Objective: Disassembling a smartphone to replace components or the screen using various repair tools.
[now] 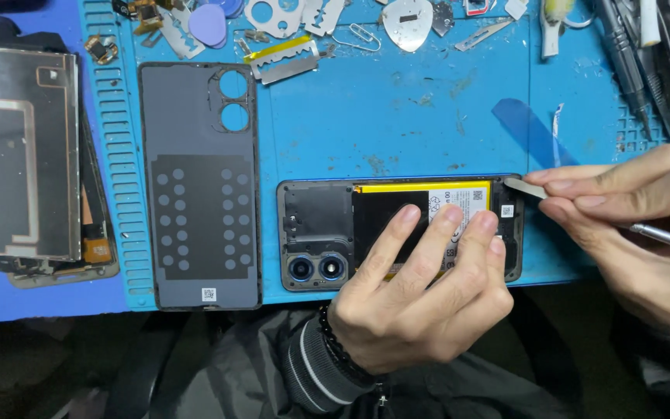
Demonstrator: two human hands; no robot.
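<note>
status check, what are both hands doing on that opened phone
Left hand pressing flat on opened phone, fingers on yellow-edged battery. Right hand pinching thin metal pry tool at phone's corner. Nothing blocking.

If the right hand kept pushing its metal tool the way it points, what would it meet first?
The right hand aims its tool leftward at the open phone's top corner; the yellow battery probably comes next.

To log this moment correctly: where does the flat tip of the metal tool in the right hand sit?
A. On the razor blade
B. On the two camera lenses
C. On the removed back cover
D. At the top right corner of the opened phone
D: the right hand holds the metal tool with its flat tip at the top right corner of the opened phone, beside the yellow-edged battery, while the left hand presses on the phone.
</note>
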